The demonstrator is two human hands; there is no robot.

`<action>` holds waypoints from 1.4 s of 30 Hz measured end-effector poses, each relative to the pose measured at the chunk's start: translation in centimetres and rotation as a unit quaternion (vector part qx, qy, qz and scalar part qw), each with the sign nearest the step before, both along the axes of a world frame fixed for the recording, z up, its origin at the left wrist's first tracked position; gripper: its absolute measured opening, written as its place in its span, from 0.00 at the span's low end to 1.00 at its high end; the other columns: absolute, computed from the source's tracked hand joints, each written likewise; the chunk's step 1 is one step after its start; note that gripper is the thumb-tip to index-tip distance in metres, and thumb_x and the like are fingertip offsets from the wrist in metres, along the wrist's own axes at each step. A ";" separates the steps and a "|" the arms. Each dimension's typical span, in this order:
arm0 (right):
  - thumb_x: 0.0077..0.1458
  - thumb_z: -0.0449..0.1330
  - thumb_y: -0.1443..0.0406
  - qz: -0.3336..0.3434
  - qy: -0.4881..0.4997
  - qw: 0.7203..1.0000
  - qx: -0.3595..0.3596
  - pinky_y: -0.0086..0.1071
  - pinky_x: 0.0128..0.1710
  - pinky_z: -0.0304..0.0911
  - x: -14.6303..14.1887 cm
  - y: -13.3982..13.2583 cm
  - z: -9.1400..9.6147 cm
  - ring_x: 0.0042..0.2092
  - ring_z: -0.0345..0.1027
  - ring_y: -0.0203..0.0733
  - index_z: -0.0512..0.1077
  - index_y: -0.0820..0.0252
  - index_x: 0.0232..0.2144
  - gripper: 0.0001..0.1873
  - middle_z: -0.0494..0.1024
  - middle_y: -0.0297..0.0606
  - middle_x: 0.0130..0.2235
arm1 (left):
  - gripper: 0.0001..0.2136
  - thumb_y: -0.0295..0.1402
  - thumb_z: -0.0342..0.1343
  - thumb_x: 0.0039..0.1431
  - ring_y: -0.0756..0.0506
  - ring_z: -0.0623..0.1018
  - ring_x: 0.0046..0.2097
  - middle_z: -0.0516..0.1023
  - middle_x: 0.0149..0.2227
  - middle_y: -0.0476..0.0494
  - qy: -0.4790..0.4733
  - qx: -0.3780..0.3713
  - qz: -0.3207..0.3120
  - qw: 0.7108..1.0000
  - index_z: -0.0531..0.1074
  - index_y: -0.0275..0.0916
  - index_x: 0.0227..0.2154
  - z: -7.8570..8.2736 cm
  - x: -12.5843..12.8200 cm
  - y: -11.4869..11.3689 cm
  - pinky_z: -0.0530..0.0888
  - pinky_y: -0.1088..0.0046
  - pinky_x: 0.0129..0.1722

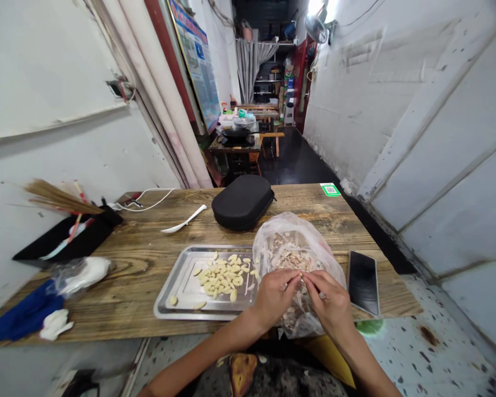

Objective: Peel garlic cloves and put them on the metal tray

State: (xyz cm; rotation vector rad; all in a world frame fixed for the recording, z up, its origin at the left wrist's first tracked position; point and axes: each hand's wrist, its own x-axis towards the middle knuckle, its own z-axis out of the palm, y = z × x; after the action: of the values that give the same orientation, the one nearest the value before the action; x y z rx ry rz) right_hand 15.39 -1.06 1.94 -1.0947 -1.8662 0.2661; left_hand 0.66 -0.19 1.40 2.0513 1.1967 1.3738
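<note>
My left hand (276,292) and my right hand (328,298) meet over a clear plastic bag (291,223), fingertips pinched together. Between them is a small pale garlic clove (301,275), mostly covered by the fingers. Papery garlic skins (291,255) fill the bag, whose edge overlaps the right side of a metal tray (171,275). On the tray lies a loose pile of peeled garlic cloves (221,275), with a few lying apart near its front left. My left wrist crosses the tray's front right corner.
A black zip case (243,202) and a white spoon (185,219) lie behind the tray. To the right rests a phone (363,282); a green code card (329,189) is at the far edge. A blue cloth (27,311) and black holder (66,237) occupy the left end.
</note>
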 end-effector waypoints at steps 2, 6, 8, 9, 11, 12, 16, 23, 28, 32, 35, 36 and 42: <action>0.57 0.51 0.70 0.007 0.000 1.000 -0.008 0.32 0.35 0.68 0.0 0.0 0.1 0.36 0.69 0.39 0.72 0.56 0.40 0.12 0.74 0.39 0.33 | 0.09 0.26 0.53 0.56 0.47 0.79 0.36 0.80 0.35 0.41 0.009 0.001 -0.002 1.000 0.76 0.35 0.37 -0.1 0.0 0.0 0.75 0.71 0.39; 0.56 0.52 0.71 -0.001 -0.004 1.000 0.001 0.31 0.35 0.67 0.0 -0.1 -0.1 0.35 0.68 0.38 0.72 0.59 0.39 0.11 0.74 0.40 0.33 | 0.09 0.27 0.52 0.56 0.47 0.79 0.36 0.80 0.35 0.42 0.011 -0.005 -0.017 1.000 0.76 0.36 0.37 -0.3 0.0 0.1 0.74 0.72 0.40; 0.56 0.52 0.71 -0.007 -0.004 1.000 0.003 0.31 0.35 0.67 0.1 -0.1 -0.2 0.35 0.68 0.38 0.72 0.60 0.38 0.11 0.74 0.40 0.33 | 0.09 0.27 0.52 0.57 0.47 0.79 0.36 0.80 0.35 0.42 0.007 -0.020 -0.024 0.999 0.76 0.37 0.36 -0.4 0.1 0.0 0.74 0.72 0.40; 0.55 0.53 0.71 -0.008 -0.003 1.000 -0.001 0.31 0.35 0.66 0.1 -0.1 -0.2 0.35 0.68 0.38 0.72 0.60 0.38 0.10 0.73 0.40 0.32 | 0.09 0.28 0.52 0.57 0.47 0.78 0.36 0.80 0.35 0.42 0.005 -0.029 -0.025 0.999 0.76 0.37 0.37 -0.4 0.2 0.0 0.73 0.72 0.40; 0.55 0.53 0.70 -0.008 0.011 1.000 -0.020 0.30 0.34 0.66 0.3 0.0 -0.3 0.34 0.68 0.37 0.72 0.60 0.36 0.09 0.73 0.39 0.32 | 0.09 0.29 0.52 0.56 0.46 0.78 0.37 0.80 0.35 0.42 -0.008 -0.058 -0.023 0.998 0.76 0.37 0.36 -0.4 0.3 0.0 0.73 0.71 0.40; 0.55 0.54 0.70 -0.009 0.024 0.999 -0.034 0.30 0.33 0.65 0.3 0.1 -0.3 0.33 0.68 0.37 0.73 0.60 0.35 0.08 0.73 0.38 0.31 | 0.09 0.29 0.53 0.56 0.46 0.78 0.36 0.80 0.34 0.42 -0.023 -0.082 -0.024 0.996 0.77 0.37 0.36 -0.3 0.3 0.0 0.73 0.71 0.40; 0.54 0.55 0.67 -0.025 0.083 0.991 -0.098 0.29 0.29 0.62 0.5 0.4 -0.4 0.29 0.66 0.36 0.73 0.59 0.31 0.07 0.73 0.35 0.28 | 0.09 0.32 0.54 0.55 0.47 0.79 0.31 0.80 0.29 0.43 -0.151 -0.223 -0.056 0.961 0.76 0.36 0.35 0.2 0.5 0.1 0.74 0.72 0.35; 0.53 0.56 0.63 -0.081 0.094 0.983 -0.135 0.28 0.25 0.56 1.2 0.7 -1.0 0.24 0.60 0.33 0.70 0.60 0.22 0.11 0.67 0.31 0.22 | 0.11 0.36 0.58 0.51 0.47 0.78 0.29 0.79 0.25 0.44 -0.313 -0.365 -0.091 0.872 0.74 0.33 0.33 0.7 0.5 0.4 0.74 0.72 0.31; 0.53 0.57 0.61 -0.055 0.106 0.981 -0.153 0.28 0.26 0.56 1.3 0.7 -0.6 0.24 0.57 0.33 0.67 0.60 0.20 0.13 0.64 0.30 0.22 | 0.11 0.36 0.59 0.50 0.49 0.77 0.29 0.78 0.26 0.46 -0.362 -0.391 -0.106 0.839 0.74 0.33 0.33 0.2 0.4 0.3 0.73 0.74 0.32; 0.53 0.57 0.63 0.043 0.146 0.972 -0.180 0.31 0.34 0.62 0.8 0.5 -0.2 0.33 0.65 0.36 0.71 0.57 0.41 0.12 0.72 0.37 0.36 | 0.11 0.35 0.60 0.50 0.52 0.74 0.28 0.76 0.26 0.46 -0.366 -0.391 -0.123 0.835 0.75 0.33 0.34 0.3 0.4 0.3 0.71 0.77 0.32; 0.54 0.57 0.64 0.042 0.149 0.975 -0.160 0.32 0.34 0.63 0.4 0.3 -0.3 0.33 0.65 0.37 0.73 0.56 0.39 0.10 0.72 0.37 0.34 | 0.11 0.34 0.61 0.48 0.54 0.71 0.27 0.76 0.27 0.46 -0.398 -0.421 -0.143 0.802 0.76 0.32 0.33 0.6 0.5 0.2 0.69 0.79 0.31; 0.53 0.57 0.64 0.034 0.152 0.976 -0.152 0.32 0.34 0.63 0.3 0.3 -0.4 0.33 0.65 0.37 0.73 0.56 0.39 0.10 0.72 0.37 0.34 | 0.11 0.34 0.61 0.48 0.54 0.71 0.27 0.75 0.27 0.46 -0.413 -0.433 -0.151 0.787 0.76 0.31 0.32 0.7 0.5 0.2 0.69 0.80 0.30; 0.52 0.58 0.64 -0.018 0.180 0.971 -0.157 0.31 0.32 0.64 -0.3 -0.3 -0.5 0.32 0.67 0.38 0.73 0.58 0.32 0.05 0.73 0.37 0.31 | 0.12 0.34 0.65 0.44 0.56 0.71 0.26 0.75 0.26 0.46 -0.474 -0.463 -0.159 0.732 0.76 0.31 0.31 0.8 0.7 0.1 0.68 0.81 0.29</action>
State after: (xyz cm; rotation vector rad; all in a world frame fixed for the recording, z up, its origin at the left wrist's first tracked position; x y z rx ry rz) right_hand 15.11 -1.31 1.48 -1.1969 -1.5091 0.7111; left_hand 1.32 -0.12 2.23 0.6087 0.7175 1.0376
